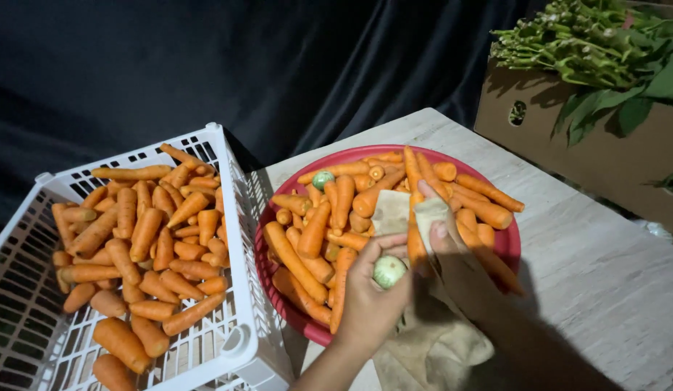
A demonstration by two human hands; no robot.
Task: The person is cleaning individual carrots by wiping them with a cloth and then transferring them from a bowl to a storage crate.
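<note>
Left of the red bowl [504, 250] stands a white crate [235, 217] half full of carrots [144, 232]. The bowl itself sits on the tabletop [604, 275], heaped with more carrots [315, 232]. Over its near rim my left hand [369, 300] has its grip clenched around a carrot [389, 271], cut end up. Just right of it my right hand [460, 268] pinches a beige cloth [409, 213] against that carrot. Far right of the bowl, a cardboard box [604, 145] holds leafy greens [604, 43].
</note>
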